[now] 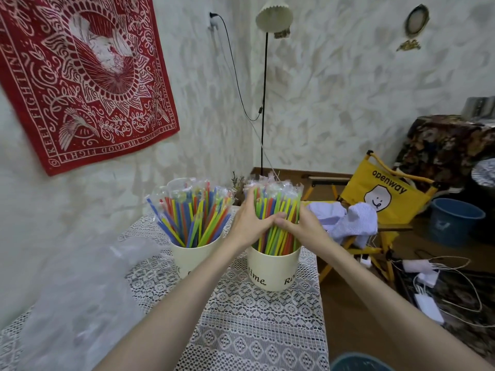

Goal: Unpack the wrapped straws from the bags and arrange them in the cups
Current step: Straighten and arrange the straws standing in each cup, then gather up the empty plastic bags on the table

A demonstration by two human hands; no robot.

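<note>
Wall hanging: red patterned cloth point(85, 76) on the left wall.
Lamp: floor lamp point(273, 17) in the corner.
Chair: yellow folding chair point(380, 194), striped cloth point(351, 220) heaped on it.
Floor: blue bucket point(455, 220), white chargers point(426, 303) with cables.
Table cover: lace tablecloth point(254, 330).

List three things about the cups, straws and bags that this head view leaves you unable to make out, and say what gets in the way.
- Lettering on the left cup: mostly covered by the left forearm.
- Lettering on the right cup: curves out of sight, so only part reads.
- Middle of the straw bundle: wrapped by the left hand and right hand.
- Clear plastic at lower left: blurred; contents unclear.
</note>
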